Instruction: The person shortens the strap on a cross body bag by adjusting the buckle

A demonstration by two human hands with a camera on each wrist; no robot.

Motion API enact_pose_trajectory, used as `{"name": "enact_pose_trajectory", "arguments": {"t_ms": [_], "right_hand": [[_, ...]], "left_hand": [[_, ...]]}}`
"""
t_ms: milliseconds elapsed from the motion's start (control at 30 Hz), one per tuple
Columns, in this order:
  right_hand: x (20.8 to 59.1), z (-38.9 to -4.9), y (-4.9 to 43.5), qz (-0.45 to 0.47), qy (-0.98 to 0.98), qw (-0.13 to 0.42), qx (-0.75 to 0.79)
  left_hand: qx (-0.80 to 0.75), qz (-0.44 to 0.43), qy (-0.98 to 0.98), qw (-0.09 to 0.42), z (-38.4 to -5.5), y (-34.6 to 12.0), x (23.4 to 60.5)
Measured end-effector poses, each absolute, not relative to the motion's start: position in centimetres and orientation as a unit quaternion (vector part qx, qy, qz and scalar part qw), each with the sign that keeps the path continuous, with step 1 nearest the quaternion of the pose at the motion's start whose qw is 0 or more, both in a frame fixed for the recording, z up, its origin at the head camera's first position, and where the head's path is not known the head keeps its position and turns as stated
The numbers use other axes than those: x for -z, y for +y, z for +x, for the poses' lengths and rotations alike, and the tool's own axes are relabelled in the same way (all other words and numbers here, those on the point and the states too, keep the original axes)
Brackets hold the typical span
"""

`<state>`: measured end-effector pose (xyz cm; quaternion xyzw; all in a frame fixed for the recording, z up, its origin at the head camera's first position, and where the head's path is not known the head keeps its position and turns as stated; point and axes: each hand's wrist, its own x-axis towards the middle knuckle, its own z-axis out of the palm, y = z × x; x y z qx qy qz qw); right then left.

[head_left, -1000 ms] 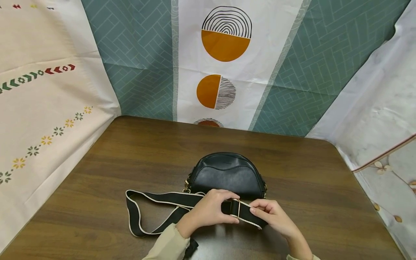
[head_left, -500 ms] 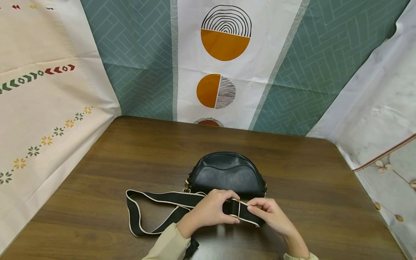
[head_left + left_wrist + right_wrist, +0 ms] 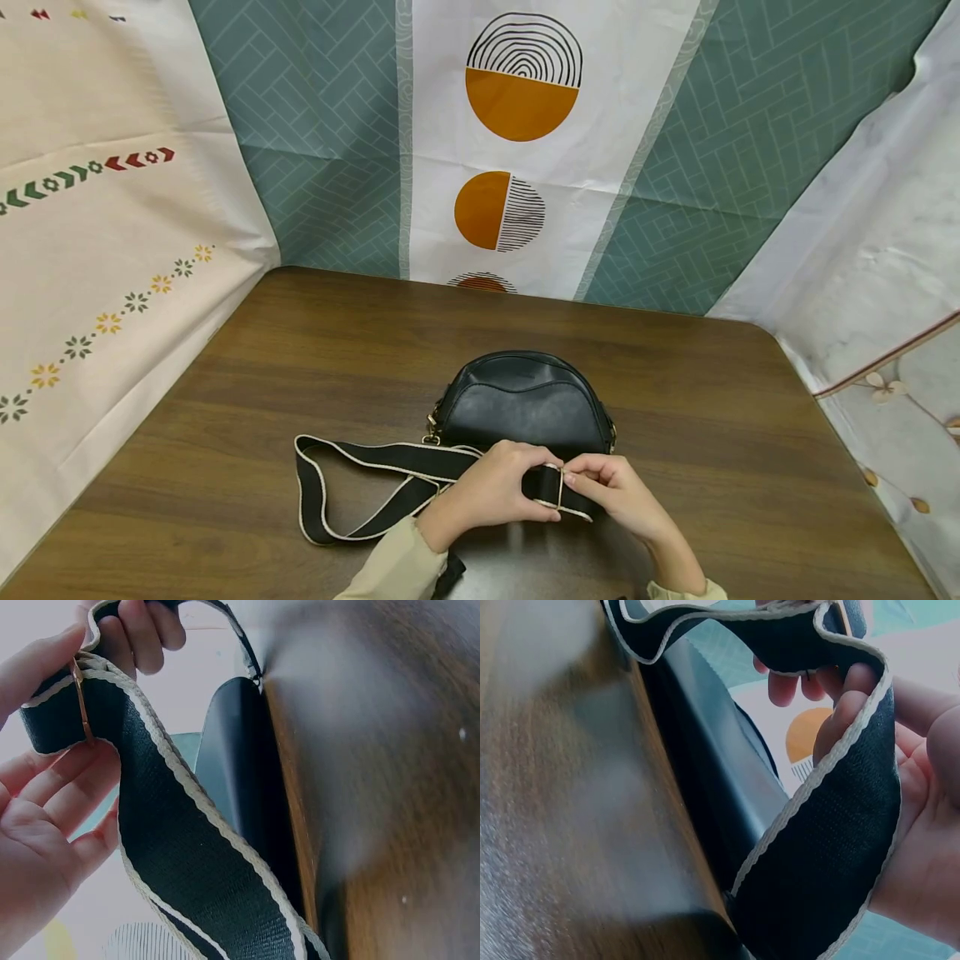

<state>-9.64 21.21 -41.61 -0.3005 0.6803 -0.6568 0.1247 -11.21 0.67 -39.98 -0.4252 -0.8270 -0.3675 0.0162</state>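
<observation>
A black half-moon handbag [image 3: 525, 410] stands on the table, with a black webbing strap [image 3: 378, 456] edged in cream in front of it. My left hand [image 3: 497, 490] grips the strap's gold slider buckle [image 3: 560, 488] by its edges, thumb below and fingers above in the head view. Close by on the right, my right hand [image 3: 624, 498] pinches the strap just beside that buckle. The left wrist view shows the gold bar [image 3: 81, 701] crossing the folded webbing. In the right wrist view the strap [image 3: 832, 840] hangs in a loop over my right fingers, whose tips are partly hidden.
The strap's slack lies in a loop on the brown wooden table [image 3: 225, 467], left of the hands. A gold clasp [image 3: 431, 429] shows at the bag's left end. Patterned cloths [image 3: 322, 150] hang behind and at both sides of the table.
My right hand has come left along the strap, up to the buckle. My left hand has shifted slightly right with the buckle, and the strap's loop has followed a little. The bag stays put.
</observation>
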Motion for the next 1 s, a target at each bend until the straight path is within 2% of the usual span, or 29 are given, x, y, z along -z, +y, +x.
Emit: {"name": "enact_pose_trajectory", "arguments": {"t_ms": [267,500,767,1000], "right_hand": [[41.6,-9.6,21.9,-0.285,0.701,0.133,0.640],[41.6,-9.5,22.7,-0.296,0.701,0.135,0.634],[41.7,-9.5,22.4,-0.305,0.692,0.120,0.644],[41.7,-9.4,21.8,-0.290,0.704,0.112,0.638]], "left_hand": [[0.375,-0.431,-0.821,0.018,-11.3,0.4,40.0],[0.387,-0.427,-0.816,0.040,-11.3,0.3,40.3],[0.377,-0.417,-0.827,0.018,-11.3,0.1,40.1],[0.368,-0.422,-0.828,0.021,-11.3,0.1,40.0]]}}
